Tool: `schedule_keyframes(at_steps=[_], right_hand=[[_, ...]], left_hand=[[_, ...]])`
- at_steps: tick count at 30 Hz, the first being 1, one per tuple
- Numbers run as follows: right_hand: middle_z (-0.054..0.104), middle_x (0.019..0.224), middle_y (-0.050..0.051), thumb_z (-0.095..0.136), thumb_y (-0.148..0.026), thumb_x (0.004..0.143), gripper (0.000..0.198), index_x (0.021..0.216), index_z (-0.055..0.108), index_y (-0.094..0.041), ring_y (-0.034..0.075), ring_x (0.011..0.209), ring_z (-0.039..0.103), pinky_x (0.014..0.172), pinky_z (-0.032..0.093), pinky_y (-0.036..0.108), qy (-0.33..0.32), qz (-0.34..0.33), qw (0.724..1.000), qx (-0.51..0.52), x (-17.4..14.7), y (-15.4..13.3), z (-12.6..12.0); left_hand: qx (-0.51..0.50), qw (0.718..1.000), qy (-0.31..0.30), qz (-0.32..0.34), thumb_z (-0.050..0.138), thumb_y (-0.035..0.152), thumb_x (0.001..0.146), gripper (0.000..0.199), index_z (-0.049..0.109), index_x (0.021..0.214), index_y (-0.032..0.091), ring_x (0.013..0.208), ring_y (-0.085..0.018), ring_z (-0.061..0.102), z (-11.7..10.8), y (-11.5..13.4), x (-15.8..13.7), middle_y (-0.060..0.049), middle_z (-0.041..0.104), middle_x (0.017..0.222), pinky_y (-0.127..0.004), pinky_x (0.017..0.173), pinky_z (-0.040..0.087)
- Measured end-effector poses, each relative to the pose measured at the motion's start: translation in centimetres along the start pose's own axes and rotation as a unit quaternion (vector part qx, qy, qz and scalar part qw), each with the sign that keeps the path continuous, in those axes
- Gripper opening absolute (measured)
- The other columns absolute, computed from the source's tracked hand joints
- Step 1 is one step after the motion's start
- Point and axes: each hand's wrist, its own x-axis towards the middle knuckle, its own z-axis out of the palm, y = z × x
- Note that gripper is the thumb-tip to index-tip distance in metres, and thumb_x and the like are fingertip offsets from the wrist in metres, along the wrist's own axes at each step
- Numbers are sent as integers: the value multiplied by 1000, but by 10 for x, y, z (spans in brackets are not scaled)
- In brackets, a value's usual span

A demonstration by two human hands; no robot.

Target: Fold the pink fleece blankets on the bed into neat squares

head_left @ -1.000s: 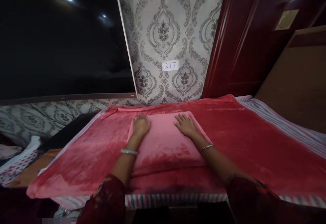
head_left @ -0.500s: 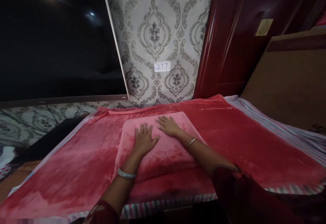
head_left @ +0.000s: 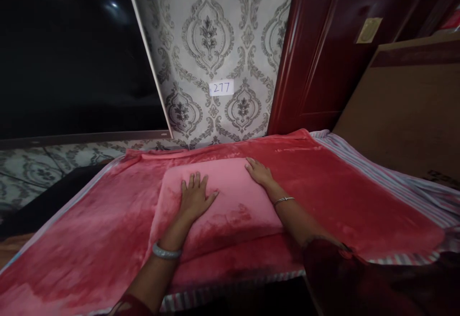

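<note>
My left hand (head_left: 194, 200) lies flat, fingers splayed, on the soft pink bundle (head_left: 232, 196), apparently folded, at frame centre, distributing contact. My right hand (head_left: 260, 172), gripping nothing, rests at its upper-right corner.

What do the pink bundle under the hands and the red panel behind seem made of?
Pink bundle: probably plush fleece with a soft sheen; its pile shows lighter and darker patches. Red panel: perhaps varnished wood, glossy, from the light streaks along its edging.
</note>
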Motion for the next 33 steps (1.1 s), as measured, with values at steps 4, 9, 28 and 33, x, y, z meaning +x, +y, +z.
schedule_keyframes(at_steps=[4, 9, 28, 33], right_hand=[[37, 163, 10, 21, -50, 105, 62, 162, 27, -26, 29, 146, 38, 115, 34, 58, 1, -2, 1000, 15, -4, -1, -4], [31, 165, 10, 24, -49, 106, 60, 162, 29, -27, 30, 148, 35, 116, 33, 58, -4, 8, 1000, 18, -9, -8, -21], [22, 168, 8, 36, -52, 105, 60, 159, 36, -27, 30, 156, 16, 124, 13, 57, 24, -153, 985, -69, -95, -40, 2], [13, 170, 8, 33, -51, 105, 62, 162, 27, -27, 31, 154, 22, 120, 23, 61, 12, -25, 998, -56, -95, 2, -4]], left_hand=[[-2, 1000, -1, 4, 38, 61, 97, 75, 38, 157, 16, 155, -38, 21, 1, -1, 0, -20, 24, 167, -63, 122, 19], [-12, 1000, 1, 2, 38, 62, 97, 75, 37, 157, 16, 155, -38, 20, 2, -2, 0, -20, 23, 167, -63, 122, 19], [-4, 1000, -11, 0, 36, 63, 97, 77, 34, 158, 16, 156, -37, 18, 0, -1, 2, -19, 21, 168, -62, 122, 19], [-8, 1000, -7, 1, 37, 64, 97, 77, 36, 158, 17, 155, -38, 19, 1, 0, 3, -19, 24, 167, -62, 122, 20]])
